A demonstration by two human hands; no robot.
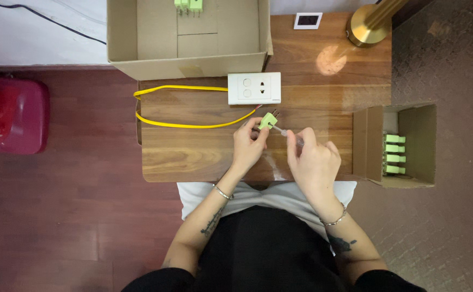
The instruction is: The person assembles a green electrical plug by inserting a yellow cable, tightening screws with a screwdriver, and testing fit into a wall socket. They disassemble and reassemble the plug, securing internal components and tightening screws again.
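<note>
green plug (pixel 268 120) pinched in left hand (pixel 249 145); right hand (pixel 313 158) grips a screwdriver (pixel 289 134).

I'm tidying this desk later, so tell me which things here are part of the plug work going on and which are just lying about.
In use:
- green plug in the left hand
- screwdriver in the right hand
- yellow cable
- white socket plate
- small box of green plugs
- large box with a few plugs

Lying about:
- brass lamp base
- small white device
- red case on the floor
</note>
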